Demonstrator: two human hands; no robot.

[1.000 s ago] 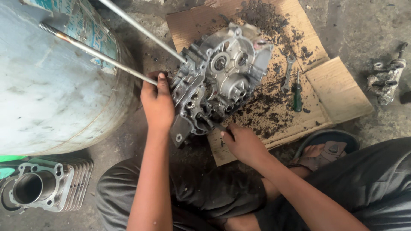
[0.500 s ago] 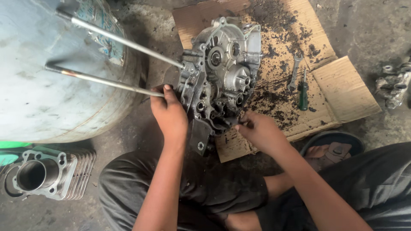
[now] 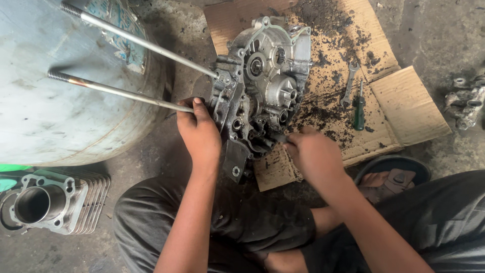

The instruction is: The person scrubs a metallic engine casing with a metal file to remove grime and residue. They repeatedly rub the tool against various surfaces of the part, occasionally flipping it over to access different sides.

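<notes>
A grey metal engine crankcase (image 3: 265,76) with two long studs (image 3: 126,91) sticking out to the left rests on a dirty sheet of cardboard (image 3: 399,101). My left hand (image 3: 199,134) grips the crankcase's left edge by the base of the lower stud. My right hand (image 3: 316,154) is closed around a small dark tool whose tip touches the lower edge of the crankcase; most of the tool is hidden in the fist.
A large pale blue drum (image 3: 60,101) stands at the left. A finned cylinder block (image 3: 55,202) lies at the lower left. A spanner (image 3: 348,83) and a green-handled screwdriver (image 3: 359,108) lie on the cardboard. Metal parts (image 3: 467,101) sit at the right edge. My sandalled foot (image 3: 391,179) is below the cardboard.
The crankcase has tilted more upright, its studs swinging round. My left hand shifted along its edge, and my right hand came up to its lower edge.
</notes>
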